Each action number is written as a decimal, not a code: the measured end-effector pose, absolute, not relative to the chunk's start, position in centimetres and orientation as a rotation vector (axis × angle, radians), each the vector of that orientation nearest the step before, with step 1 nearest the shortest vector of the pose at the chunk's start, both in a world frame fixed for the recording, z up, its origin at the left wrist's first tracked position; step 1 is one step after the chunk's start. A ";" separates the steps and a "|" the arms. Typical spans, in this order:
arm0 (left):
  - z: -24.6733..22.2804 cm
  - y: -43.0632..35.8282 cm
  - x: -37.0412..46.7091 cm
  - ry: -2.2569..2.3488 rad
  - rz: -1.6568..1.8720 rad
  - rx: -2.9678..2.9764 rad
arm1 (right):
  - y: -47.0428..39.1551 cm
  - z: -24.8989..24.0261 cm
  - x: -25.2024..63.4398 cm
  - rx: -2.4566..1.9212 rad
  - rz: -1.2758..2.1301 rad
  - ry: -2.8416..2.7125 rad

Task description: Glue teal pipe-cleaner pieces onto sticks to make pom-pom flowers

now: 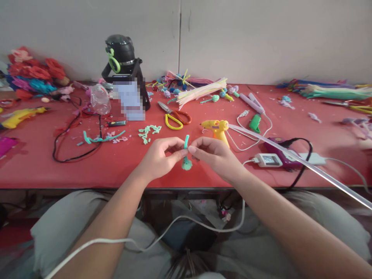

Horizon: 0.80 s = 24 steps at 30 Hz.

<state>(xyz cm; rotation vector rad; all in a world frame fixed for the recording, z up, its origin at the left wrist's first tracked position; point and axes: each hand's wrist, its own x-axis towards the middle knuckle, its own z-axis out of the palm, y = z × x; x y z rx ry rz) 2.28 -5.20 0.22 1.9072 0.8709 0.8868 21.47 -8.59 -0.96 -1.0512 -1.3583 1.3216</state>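
Hands meet at the centre of the head view, just above the near edge of the red table (43, 166). The left hand (161, 157) and the right hand (213, 155) both pinch a short teal pipe-cleaner piece (186, 152) between thumb and fingertips, one from each side, so the stem stands nearly upright between them. Its free tip pokes up toward twelve o'clock, and a small fuzzy ball of the same teal hangs at its lower end, at six o'clock from the pinch. Holding it from both sides looks like a way to keep the thin stem steady while the fingers work it; neither hand is released.

Tools sit within easy reach. A yellow glue gun (216, 128) stands just beyond the right hand at about one o'clock, its nozzle pointing left, with a long clear glue stick (305, 164) running out from its back toward four o'clock. Yellow-handled scissors (173, 118) lie at eleven o'clock from the hands. Snipped teal bits (148, 133) are scattered to the left of the scissors, and a longer teal strand (101, 137) lies farther out at ten o'clock. A bundle of pale pipe cleaners (200, 92) rests toward twelve o'clock near the wall. At three o'clock a white charger block (269, 159) lies beside a purple device (283, 153).
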 end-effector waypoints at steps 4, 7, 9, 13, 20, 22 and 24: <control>0.2 -5.2 2.3 0.807 0.903 1.909 | -8.6 -0.8 21.9 -0.952 1.546 -1.283; 0.1 -5.1 2.3 0.858 0.911 1.884 | -8.5 -0.6 22.2 -1.045 1.435 -1.337; 0.0 -4.9 2.3 0.904 0.925 1.885 | -8.5 -0.3 22.6 -1.131 1.268 -1.453; -0.5 -4.6 2.1 0.979 1.041 1.892 | -8.4 -0.2 23.1 -1.261 1.085 -1.516; -1.0 -4.1 2.1 1.004 1.188 1.821 | -8.5 -1.7 22.4 -1.269 1.258 -1.276; -0.9 -4.1 2.1 1.006 1.194 1.814 | -8.5 -1.9 22.1 -1.234 1.294 -1.235; -0.8 -4.2 2.2 1.022 1.191 1.808 | -8.6 -1.9 21.9 -1.217 1.295 -1.217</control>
